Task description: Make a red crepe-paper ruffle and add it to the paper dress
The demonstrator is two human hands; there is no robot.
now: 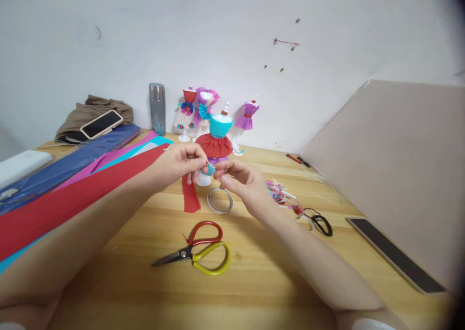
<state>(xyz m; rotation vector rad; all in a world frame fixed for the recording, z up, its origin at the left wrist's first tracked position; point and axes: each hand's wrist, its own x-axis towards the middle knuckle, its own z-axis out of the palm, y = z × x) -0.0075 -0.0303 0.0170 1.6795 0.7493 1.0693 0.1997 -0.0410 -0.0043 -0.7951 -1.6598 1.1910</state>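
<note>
Small blue piece (208,169) is located between the two hands, in front of the dress form (217,145) with blue bodice and red skirt. It is grasped at its left side by the thumb and fingers of the left hand (183,160), judged the nearer hand. From the right hand (242,177) it is found to the left, just beside the curled fingers; whether it is gripped there too cannot be told. Its long axis cannot be read, part being covered. Below the left hand, a red strip (191,197) is seen, its length directed toward the wearer. Tape roll (220,211) and scissors (186,253) are laid on the counter (119,281), untouched.
</note>
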